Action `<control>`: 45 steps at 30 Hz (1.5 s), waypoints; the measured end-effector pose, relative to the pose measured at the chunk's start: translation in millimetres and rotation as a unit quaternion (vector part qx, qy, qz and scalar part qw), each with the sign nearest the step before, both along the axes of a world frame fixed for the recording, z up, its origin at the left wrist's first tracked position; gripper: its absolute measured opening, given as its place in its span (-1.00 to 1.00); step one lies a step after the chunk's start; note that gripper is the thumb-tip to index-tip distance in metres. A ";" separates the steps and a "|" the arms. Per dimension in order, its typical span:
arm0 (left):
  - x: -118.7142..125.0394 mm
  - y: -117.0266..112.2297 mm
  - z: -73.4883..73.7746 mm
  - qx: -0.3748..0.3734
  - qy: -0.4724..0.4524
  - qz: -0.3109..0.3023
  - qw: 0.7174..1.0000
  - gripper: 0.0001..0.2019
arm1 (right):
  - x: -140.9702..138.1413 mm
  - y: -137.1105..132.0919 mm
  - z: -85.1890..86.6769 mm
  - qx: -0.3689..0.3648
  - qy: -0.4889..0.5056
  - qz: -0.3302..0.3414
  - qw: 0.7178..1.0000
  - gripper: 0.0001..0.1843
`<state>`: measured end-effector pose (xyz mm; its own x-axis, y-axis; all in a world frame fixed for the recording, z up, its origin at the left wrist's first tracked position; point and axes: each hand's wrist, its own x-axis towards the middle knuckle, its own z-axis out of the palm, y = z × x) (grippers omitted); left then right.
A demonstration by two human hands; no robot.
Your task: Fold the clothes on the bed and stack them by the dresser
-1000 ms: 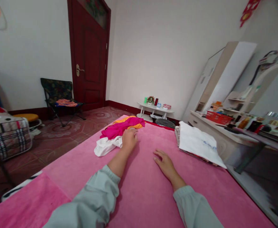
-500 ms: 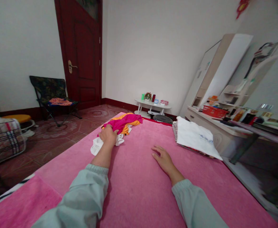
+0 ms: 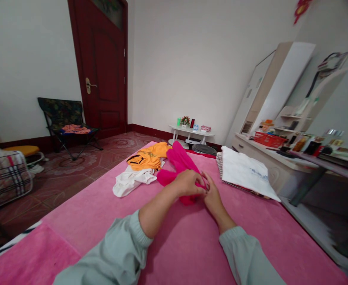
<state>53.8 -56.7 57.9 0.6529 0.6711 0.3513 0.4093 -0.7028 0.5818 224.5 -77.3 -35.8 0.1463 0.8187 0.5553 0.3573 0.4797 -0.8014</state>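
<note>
A bright pink garment (image 3: 180, 157) hangs in loose folds over the middle of the bed; its exact kind does not show. My left hand (image 3: 189, 183) is closed on it, fingers bent at its near edge. Close against it, my right hand (image 3: 213, 198) pinches the same edge. To the left lie a crumpled orange garment (image 3: 151, 156) with dark trim and a white piece of clothing (image 3: 132, 181). A white garment with a blue print (image 3: 242, 166) lies folded on a stack at the right edge.
The pink bedspread (image 3: 174, 245) spreads under everything. A dresser (image 3: 257, 162) with a red basket (image 3: 269, 139) and bottles stands close on the right. Past the bed's far end is a low white table (image 3: 188, 130). A camouflage folding chair (image 3: 61, 109) stands at the left.
My left hand has brought the pink garment rightward from the pile, uncovering the orange one. My right hand, open and bare before, has taken hold of the pink garment's edge.
</note>
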 end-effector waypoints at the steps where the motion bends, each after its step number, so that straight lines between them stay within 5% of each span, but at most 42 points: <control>1: 8.0 -6.1 -1.0 -0.012 -0.010 -0.076 0.997 -0.86 | 3.3 -0.8 1.6 0.023 -0.033 0.015 0.999 -0.24; 3: 13.7 -9.4 -2.2 -0.053 -0.053 -0.160 0.984 -0.88 | 9.9 -1.4 4.5 0.026 -0.093 0.031 0.995 -0.48; 7: -5.1 12.6 2.6 -0.166 -0.219 -0.101 0.956 -0.83 | 11.5 -4.8 24.8 -0.060 -0.065 -0.016 0.996 -0.71; 12: -36.1 43.2 13.5 -0.358 -0.477 0.027 0.802 -0.66 | -8.5 -29.3 92.4 -0.158 0.178 0.001 0.971 -0.68; 15: -45.4 48.8 17.4 -0.399 -0.511 0.073 0.757 -0.62 | -14.9 -41.7 123.6 -0.111 0.324 -0.018 0.939 -0.65; 17: -46.2 47.6 18.3 -0.399 -0.495 0.085 0.767 -0.61 | -13.7 -43.2 130.4 -0.074 0.382 -0.036 0.921 -0.68; 22: -29.2 33.5 11.8 -0.410 -0.300 0.032 0.861 -0.51 | -6.3 -34.9 120.4 -0.087 0.434 -0.021 0.897 -0.74; 25: -15.9 25.3 5.9 -0.383 -0.240 0.038 0.891 -0.46 | -8.7 -33.2 116.3 -0.105 0.435 0.010 0.894 -0.74; 32: -13.0 24.2 -2.4 -0.387 -0.208 0.021 0.898 -0.52 | -10.6 -37.3 113.4 -0.148 0.384 0.048 0.910 -0.68; 39: -8.6 35.7 -25.0 -0.310 -0.248 0.054 0.916 -0.53 | 1.3 -30.3 101.3 -0.027 0.292 0.042 0.955 -0.55; 42: -10.1 34.2 -20.6 -0.333 -0.291 0.006 0.897 -0.58 | 11.5 -22.6 92.9 -0.074 0.293 0.001 0.953 -0.54; 45: -13.2 33.1 -11.9 -0.355 -0.335 0.020 0.872 -0.61 | 23.1 -16.3 86.8 -0.123 0.227 -0.125 0.958 -0.53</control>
<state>40.6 -23.6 46.0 0.4310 0.8929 0.1306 -0.1739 -0.0599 0.9829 247.6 -93.6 51.0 0.5351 0.8245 0.1837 0.0243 0.2024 -0.9790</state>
